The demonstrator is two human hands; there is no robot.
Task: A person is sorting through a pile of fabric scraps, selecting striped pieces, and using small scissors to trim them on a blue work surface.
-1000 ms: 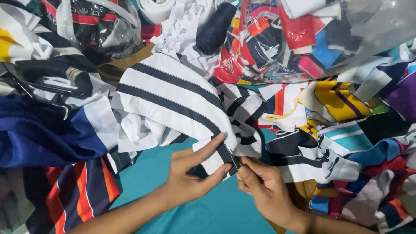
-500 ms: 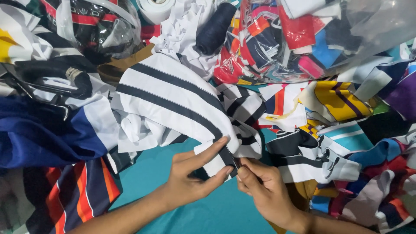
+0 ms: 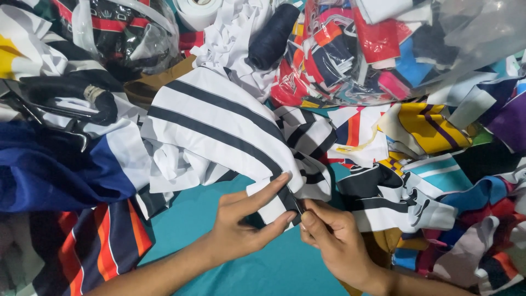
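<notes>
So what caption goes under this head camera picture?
Both hands, left hand and right hand, pinch a black-and-white striped cloth.

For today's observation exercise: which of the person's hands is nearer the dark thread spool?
Left. The left hand lies below the thread spool, slightly left; the right hand sits lower and further right.

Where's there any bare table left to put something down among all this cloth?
One free patch: the teal table top, between the black-and-white striped cloth, the orange-striped navy cloth and the left hand, continuing under both forearms. Everywhere else is crowded: plastic bag of scraps above, mixed cloth beyond the right hand.
</notes>
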